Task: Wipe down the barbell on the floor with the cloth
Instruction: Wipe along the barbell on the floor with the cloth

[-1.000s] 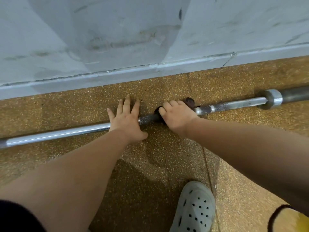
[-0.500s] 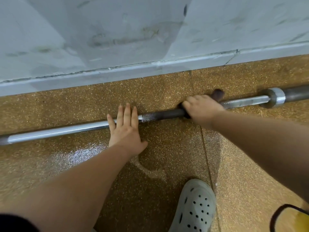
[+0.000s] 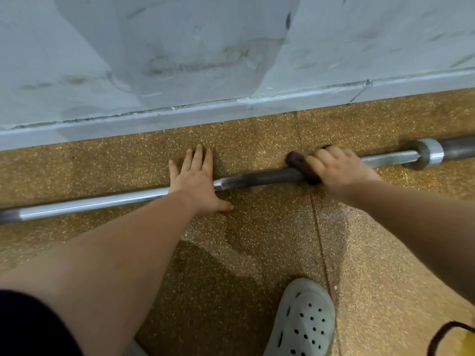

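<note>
A long steel barbell (image 3: 92, 204) lies on the speckled brown floor, parallel to the wall, with its collar and dark sleeve (image 3: 426, 154) at the far right. My left hand (image 3: 198, 179) rests flat on the bar near its middle, fingers spread, pinning it. My right hand (image 3: 336, 169) is closed around a dark maroon cloth (image 3: 299, 163) wrapped over the bar, right of the dark knurled section (image 3: 259, 179). Most of the cloth is hidden under my fingers.
A pale grey wall with a skirting ledge (image 3: 231, 109) runs just behind the bar. My foot in a grey perforated clog (image 3: 303, 322) stands on the floor below the hands. A yellow object with a dark edge (image 3: 460, 340) shows at the bottom right corner.
My right hand slid the cloth along the bar to the right, away from the left hand, baring more of the dark knurled part. The left hand stayed pressed on the bar.
</note>
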